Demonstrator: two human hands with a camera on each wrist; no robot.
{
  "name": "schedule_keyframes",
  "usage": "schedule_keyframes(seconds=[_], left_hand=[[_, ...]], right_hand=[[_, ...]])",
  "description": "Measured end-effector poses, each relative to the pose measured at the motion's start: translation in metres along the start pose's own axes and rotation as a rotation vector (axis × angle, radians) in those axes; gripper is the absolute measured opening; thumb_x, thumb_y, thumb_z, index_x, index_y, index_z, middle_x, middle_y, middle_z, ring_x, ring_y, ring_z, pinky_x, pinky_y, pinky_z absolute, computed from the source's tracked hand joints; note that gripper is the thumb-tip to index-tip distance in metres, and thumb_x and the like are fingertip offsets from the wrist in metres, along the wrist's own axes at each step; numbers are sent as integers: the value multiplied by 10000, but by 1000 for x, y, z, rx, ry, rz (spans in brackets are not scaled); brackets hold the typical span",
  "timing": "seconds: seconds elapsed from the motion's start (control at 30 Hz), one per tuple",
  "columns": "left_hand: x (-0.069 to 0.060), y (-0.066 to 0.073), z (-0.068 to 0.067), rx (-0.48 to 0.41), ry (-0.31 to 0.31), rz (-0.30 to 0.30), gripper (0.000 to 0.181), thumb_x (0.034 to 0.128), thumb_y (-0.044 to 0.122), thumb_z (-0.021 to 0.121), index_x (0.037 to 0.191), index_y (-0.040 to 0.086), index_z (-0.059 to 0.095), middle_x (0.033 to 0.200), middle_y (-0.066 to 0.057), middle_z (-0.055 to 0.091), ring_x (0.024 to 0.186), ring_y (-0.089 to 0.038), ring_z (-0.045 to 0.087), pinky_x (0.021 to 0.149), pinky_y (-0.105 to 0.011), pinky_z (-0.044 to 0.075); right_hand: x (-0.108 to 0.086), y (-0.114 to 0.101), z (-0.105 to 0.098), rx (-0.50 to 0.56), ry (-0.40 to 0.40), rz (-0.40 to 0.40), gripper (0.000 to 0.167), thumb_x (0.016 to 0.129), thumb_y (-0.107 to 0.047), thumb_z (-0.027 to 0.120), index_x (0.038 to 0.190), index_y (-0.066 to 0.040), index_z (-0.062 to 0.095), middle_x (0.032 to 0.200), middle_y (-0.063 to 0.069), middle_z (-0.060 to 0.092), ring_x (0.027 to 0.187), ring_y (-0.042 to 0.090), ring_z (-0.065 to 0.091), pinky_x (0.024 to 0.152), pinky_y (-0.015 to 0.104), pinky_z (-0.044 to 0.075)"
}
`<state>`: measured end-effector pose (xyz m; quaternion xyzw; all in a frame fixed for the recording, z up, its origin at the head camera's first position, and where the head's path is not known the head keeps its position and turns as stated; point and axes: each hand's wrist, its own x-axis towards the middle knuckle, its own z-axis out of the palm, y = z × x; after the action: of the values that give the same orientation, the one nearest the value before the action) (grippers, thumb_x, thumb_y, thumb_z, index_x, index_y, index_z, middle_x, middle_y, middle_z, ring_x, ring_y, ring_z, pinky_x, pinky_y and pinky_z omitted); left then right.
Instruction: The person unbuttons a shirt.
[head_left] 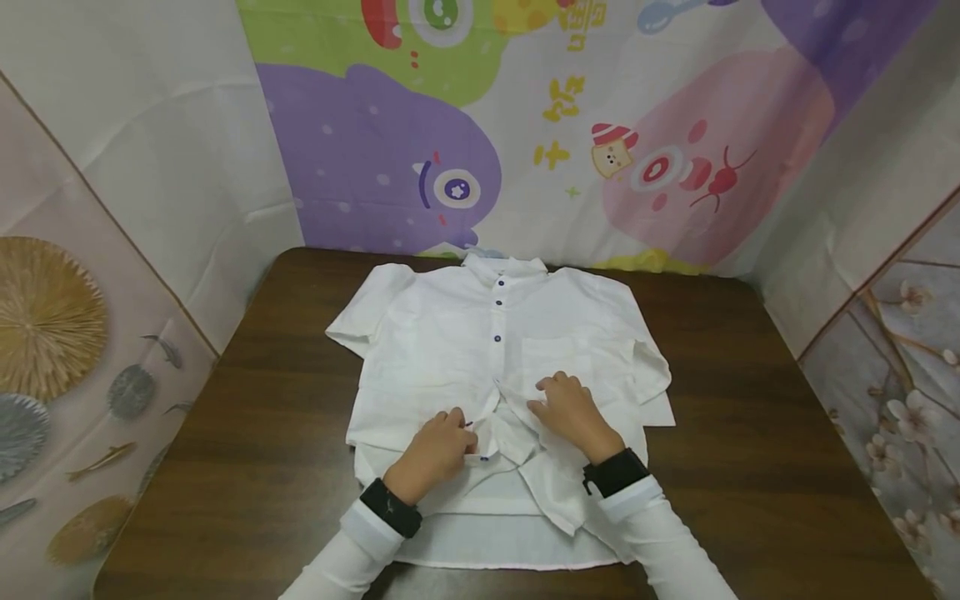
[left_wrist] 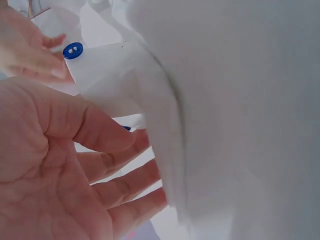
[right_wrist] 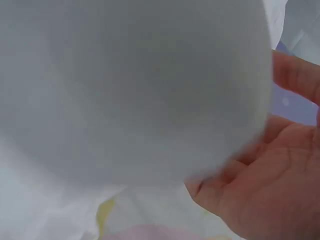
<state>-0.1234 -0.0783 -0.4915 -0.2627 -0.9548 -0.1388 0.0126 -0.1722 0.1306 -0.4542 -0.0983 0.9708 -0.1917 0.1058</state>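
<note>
A white button-up shirt (head_left: 442, 333) lies front up, collar at the far side. Blue buttons (head_left: 497, 339) run down its upper placket, while the lower fronts spread apart and lie rumpled. My left hand (head_left: 438, 450) is at the lower left front's edge; in the left wrist view its thumb and loosely extended fingers lie about the cloth edge, near a blue button (left_wrist: 73, 50). My right hand (head_left: 573, 412) is over the lower right front, thumb apart from the fingers. Cloth hides some right fingertips in the right wrist view.
The shirt lies on a dark brown wooden table (head_left: 247, 433). Behind the table hangs a cartoon-printed cloth (head_left: 540, 225), with printed curtains (head_left: 112, 292) along the sides. Black bands (head_left: 392, 507) circle both wrists.
</note>
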Motion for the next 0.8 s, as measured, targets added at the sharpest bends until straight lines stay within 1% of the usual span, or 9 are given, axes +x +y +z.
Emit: schedule_keyframes(seconds=[0.13,0.23,0.37,0.47,0.6,0.7,0.8], left_hand=[[0,0,-2,-10,-18,11,123,741,20,682,675,121,659,768,-36,485,645,-160,411,558,-247,349],[0,0,-3,-37,-41,-3,132,746,-3,666,691,117,669,772,-36,483,656,-163,419,547,-243,353],[0,-1,-4,-70,-65,-17,148,745,-41,649,734,103,685,783,-41,488,676,-165,434,551,-242,365],[0,-1,-5,-77,-69,-8,157,739,-55,643,746,96,687,783,-45,499,673,-163,440,558,-240,367],[0,-2,-6,-83,-73,5,142,734,-44,647,738,92,687,770,-41,500,657,-153,433,572,-237,366],[1,-2,-6,-85,-79,10,125,728,-31,657,739,88,695,761,-32,505,652,-144,437,589,-236,373],[1,-3,-7,-90,-83,15,118,727,-25,660,731,87,695,752,-24,508,650,-138,445,598,-234,377]], right_hand=[[14,-14,8,-2,-8,-4,361,895,-266,587,1142,-3,605,1073,175,571,1026,352,513,889,483,391],[24,-20,16,-15,-9,-5,374,892,-302,596,1136,-19,600,1056,159,578,1008,337,525,880,469,403],[35,-22,29,-22,-8,-8,410,881,-359,605,1116,-24,590,1034,145,597,967,318,559,850,446,438],[42,-21,37,7,-3,0,414,874,-369,608,1098,-21,586,1028,143,622,934,305,593,822,424,466],[45,-20,43,44,35,-10,307,887,-292,587,1034,-23,587,960,124,638,853,277,609,766,399,477],[43,-20,45,28,87,-60,189,905,-207,555,962,-29,589,873,102,625,781,257,599,702,385,475],[39,-21,46,-13,148,-118,138,917,-135,527,924,-18,600,832,105,620,762,268,607,667,387,485]])
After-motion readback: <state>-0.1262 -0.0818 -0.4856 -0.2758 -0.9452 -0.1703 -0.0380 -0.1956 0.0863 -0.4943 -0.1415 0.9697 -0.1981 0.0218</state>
